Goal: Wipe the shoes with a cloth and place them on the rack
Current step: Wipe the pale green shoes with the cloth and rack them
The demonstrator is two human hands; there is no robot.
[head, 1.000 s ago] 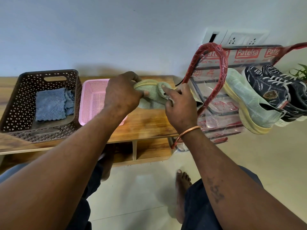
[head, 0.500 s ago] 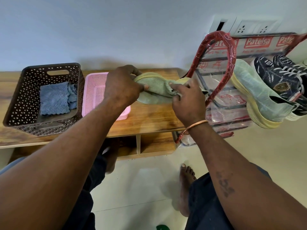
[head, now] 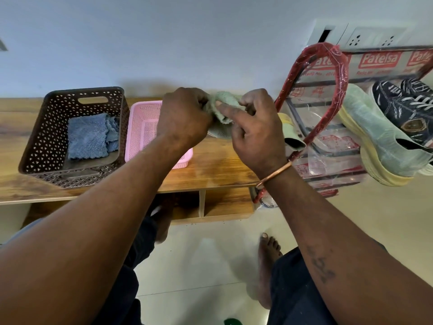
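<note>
A light green shoe lies over the wooden bench between my hands, with its yellow heel pointing right toward the rack. My left hand grips its front end. My right hand holds a fuzzy green cloth on top of the shoe, the index finger stretched across it. Much of the shoe is hidden by both hands. On the red plastic-wrapped rack at the right rest the matching green shoe and dark navy shoes.
A brown perforated basket holding a blue cloth stands at the bench's left, with a pink basket beside it. Wall sockets sit above the rack. A bare foot rests on the pale floor below.
My hands have drawn closer together over the shoe. The green cloth now sits bunched on top of it under my right fingers, covering more of the shoe than before.
</note>
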